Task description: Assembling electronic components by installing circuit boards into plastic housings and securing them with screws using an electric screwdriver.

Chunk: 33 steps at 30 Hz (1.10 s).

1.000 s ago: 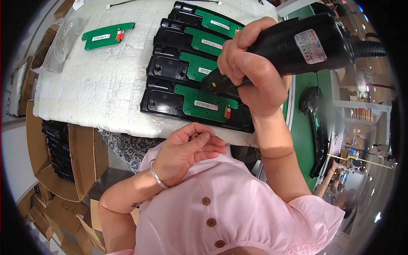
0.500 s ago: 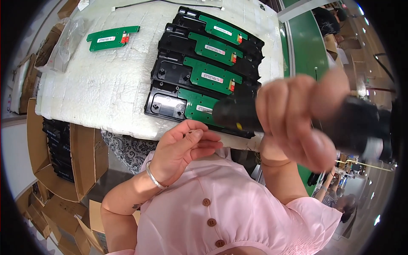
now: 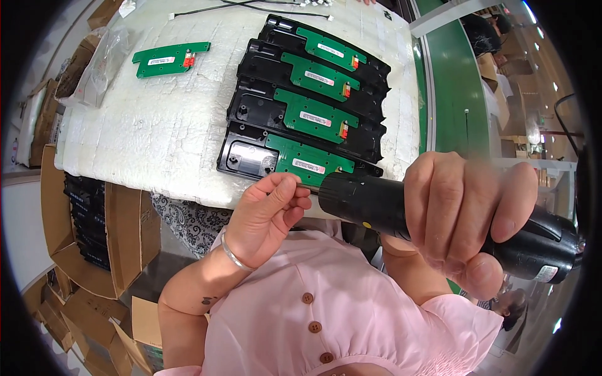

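Right hand [image 3: 461,216] is wrapped round a black cylindrical plastic power screwdriver [image 3: 370,203], fingers curled over the barrel, tool lying near level and pointing to the person's left. Its thin metal bit [image 3: 311,187] reaches to the left hand [image 3: 263,216], where thumb and index fingertip press together at the bit's end; too small to tell whether anything sits between them. Other left fingers are curled in, silver metal bangle [image 3: 237,254] on the wrist. Both hands are at the near edge of a white foam sheet [image 3: 182,125]. Just beyond the left fingertips lies the nearest long black plastic housing [image 3: 251,158], with a stepped green circuit board [image 3: 310,156] in it; the screwdriver's front end covers part of that housing's near right side. Three more black plastic housings [image 3: 254,109] line up behind it, away from the person, each holding a green board with a white label and a red connector [image 3: 344,130]. One loose green circuit board [image 3: 150,70] lies well apart, to the far left on the foam, near a clear plastic bag [image 3: 103,75]. Thin black cables [image 3: 219,6] lie at the far edge. Left, below the foam: open brown cardboard box [image 3: 128,232] with stacked black parts [image 3: 88,216].
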Motion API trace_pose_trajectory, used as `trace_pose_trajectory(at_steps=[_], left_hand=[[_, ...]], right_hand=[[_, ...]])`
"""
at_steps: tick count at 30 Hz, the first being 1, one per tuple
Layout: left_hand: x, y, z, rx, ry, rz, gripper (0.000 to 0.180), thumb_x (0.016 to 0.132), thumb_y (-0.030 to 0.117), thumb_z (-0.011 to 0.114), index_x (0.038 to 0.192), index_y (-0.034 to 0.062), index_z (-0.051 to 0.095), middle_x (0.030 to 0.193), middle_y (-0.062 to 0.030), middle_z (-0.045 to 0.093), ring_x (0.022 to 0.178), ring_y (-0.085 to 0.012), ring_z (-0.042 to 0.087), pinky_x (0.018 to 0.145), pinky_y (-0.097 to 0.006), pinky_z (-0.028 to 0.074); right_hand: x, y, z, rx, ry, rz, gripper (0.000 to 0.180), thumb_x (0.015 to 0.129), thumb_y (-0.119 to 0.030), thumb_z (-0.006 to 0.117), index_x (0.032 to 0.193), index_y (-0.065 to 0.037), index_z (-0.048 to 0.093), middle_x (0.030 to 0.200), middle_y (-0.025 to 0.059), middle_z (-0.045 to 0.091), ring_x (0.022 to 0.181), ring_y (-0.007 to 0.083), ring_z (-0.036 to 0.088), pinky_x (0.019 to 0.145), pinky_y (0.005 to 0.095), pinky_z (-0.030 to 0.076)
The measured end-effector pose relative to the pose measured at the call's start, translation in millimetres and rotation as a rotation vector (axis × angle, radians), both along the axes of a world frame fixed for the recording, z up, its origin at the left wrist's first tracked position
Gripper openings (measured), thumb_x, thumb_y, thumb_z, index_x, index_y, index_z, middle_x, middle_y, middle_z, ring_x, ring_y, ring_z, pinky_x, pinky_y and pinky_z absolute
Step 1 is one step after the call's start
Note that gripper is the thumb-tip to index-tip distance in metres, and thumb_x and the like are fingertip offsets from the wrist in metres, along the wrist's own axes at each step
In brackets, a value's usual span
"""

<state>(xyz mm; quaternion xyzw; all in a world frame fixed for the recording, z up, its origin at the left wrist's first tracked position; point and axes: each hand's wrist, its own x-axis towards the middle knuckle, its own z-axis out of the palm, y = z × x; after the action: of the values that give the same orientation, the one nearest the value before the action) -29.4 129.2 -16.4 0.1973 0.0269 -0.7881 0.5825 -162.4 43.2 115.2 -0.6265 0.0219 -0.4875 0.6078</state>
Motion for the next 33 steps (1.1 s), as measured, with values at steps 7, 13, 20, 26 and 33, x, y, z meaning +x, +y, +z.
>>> trace_pose_trajectory(at_steps=[7, 13, 20, 26, 33], left_hand=[[0, 3, -4, 0.003, 0.064, 0.022, 0.015, 0.087, 0.022, 0.054, 0.089, 0.0074, 0.055, 0.083, -0.0019, 0.058, 0.072, -0.0094, 0.057, 0.063, -0.018, 0.048], [7, 2, -14, -0.084, 0.114, 0.087, 0.017, 0.089, 0.022, 0.052, 0.095, 0.0066, 0.055, 0.09, -0.0029, 0.059, 0.08, -0.0103, 0.057, 0.071, -0.02, 0.048], [-12, -8, 7, -0.112, 0.064, -0.165, 0.036, 0.09, 0.018, 0.047, 0.12, -0.0022, 0.044, 0.115, -0.0142, 0.051, 0.107, -0.0221, 0.051, 0.095, -0.031, 0.039], [-18, -23, -5, -0.1, 0.057, -0.133, 0.034, 0.091, 0.012, 0.041, 0.118, -0.0068, 0.043, 0.117, -0.0171, 0.05, 0.111, -0.0259, 0.048, 0.097, -0.033, 0.038], [-20, -23, -7, -0.06, 0.126, -0.119, 0.03, 0.087, 0.011, 0.051, 0.113, -0.0028, 0.049, 0.111, -0.0101, 0.055, 0.105, -0.0191, 0.052, 0.095, -0.029, 0.039]], right_hand=[[3, 1, -1, 0.004, 0.018, 0.047, 0.027, 0.07, -0.005, 0.064, 0.081, -0.012, 0.04, 0.051, -0.0062, 0.051, 0.042, 0.0029, 0.049, 0.043, 0.0149, 0.04], [14, -5, -6, 0.055, 0.003, 0.03, 0.025, 0.072, -0.008, 0.062, 0.08, -0.012, 0.039, 0.051, -0.0076, 0.051, 0.045, 0.0031, 0.048, 0.045, 0.0147, 0.039], [51, -25, -36, 0.082, 0.142, -0.115, 0.02, 0.071, -0.008, 0.047, 0.09, -0.007, 0.04, 0.054, -0.0002, 0.037, 0.044, 0.0098, 0.034, 0.05, 0.0275, 0.033], [53, -42, -48, 0.078, 0.185, -0.135, 0.018, 0.071, -0.008, 0.047, 0.088, -0.005, 0.04, 0.054, 0.0019, 0.039, 0.044, 0.0101, 0.034, 0.048, 0.0276, 0.033], [60, -43, -49, 0.016, 0.285, -0.089, 0.018, 0.07, -0.006, 0.049, 0.086, -0.004, 0.04, 0.054, 0.003, 0.04, 0.042, 0.0104, 0.034, 0.044, 0.0266, 0.032]])
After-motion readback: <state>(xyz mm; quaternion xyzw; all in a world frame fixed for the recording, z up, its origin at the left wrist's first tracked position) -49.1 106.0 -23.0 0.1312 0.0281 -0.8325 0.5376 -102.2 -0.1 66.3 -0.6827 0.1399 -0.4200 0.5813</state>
